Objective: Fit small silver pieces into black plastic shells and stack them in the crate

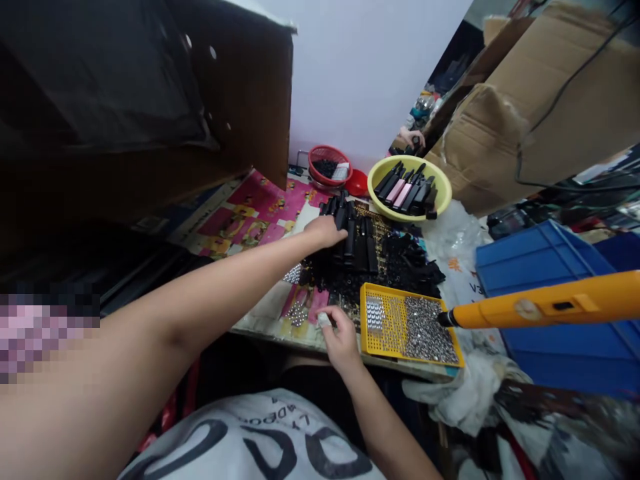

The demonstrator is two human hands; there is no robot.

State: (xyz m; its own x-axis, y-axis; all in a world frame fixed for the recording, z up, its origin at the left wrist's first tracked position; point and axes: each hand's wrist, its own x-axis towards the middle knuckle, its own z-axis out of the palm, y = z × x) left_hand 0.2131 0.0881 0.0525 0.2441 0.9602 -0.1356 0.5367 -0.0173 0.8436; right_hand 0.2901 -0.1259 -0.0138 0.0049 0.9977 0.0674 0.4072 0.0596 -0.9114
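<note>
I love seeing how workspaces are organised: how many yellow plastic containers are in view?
2: a pale-yellow round plastic bowl stands towards the back; a deep-yellow rectangular perforated plastic tray lies nearer, just right of the person's right hand. Others may be hidden.

white plastic [463, 283]: "V3" | white shirt [235, 417] front: perhaps "LY" and "ADEPO"

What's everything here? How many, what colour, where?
Boxes: several, brown, both sides
Bowl: one, yellow, table's back
Handles: several, black and pink, in bowl
Basket: one, red, by bowl
Dish: one, red, by basket
Sheet: one, pink patterned, table's left
Parts: many, black, mid-table
Tray: one, yellow, table's front
Bits: many, silver, in and beside tray
Tool: one, orange, right
Bins: about two, blue, right
Other person's hand: one, bare, back
Left hand: one, bare, on parts
Right hand: one, bare, by tray
</note>
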